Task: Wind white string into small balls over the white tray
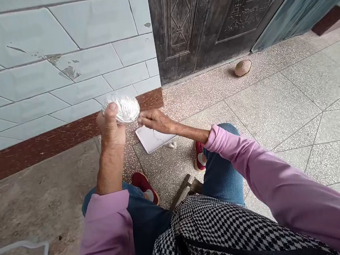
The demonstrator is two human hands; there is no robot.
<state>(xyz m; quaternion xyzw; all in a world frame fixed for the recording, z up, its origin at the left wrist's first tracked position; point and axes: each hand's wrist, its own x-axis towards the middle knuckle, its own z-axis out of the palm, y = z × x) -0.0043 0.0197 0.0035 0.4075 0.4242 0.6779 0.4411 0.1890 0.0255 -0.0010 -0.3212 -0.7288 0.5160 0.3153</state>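
My left hand (110, 128) is raised in front of me and grips a round, shiny, silvery-clear thing (123, 107), with the thumb pressed on its face. My right hand (157, 120) reaches in from the right, its fingers pressed together at the round thing's right edge. What those fingertips hold, if anything, is too small to see. Both arms wear pink sleeves. Beneath the hands a white sheet of paper (154, 137) lies on the floor.
I sit with knees apart in blue jeans and red shoes (144, 183), a checkered bag (225, 231) on my lap. A tiled wall (43, 68) stands left, a dark metal door (206, 17) ahead. A brown oval object (243, 67) lies by the door.
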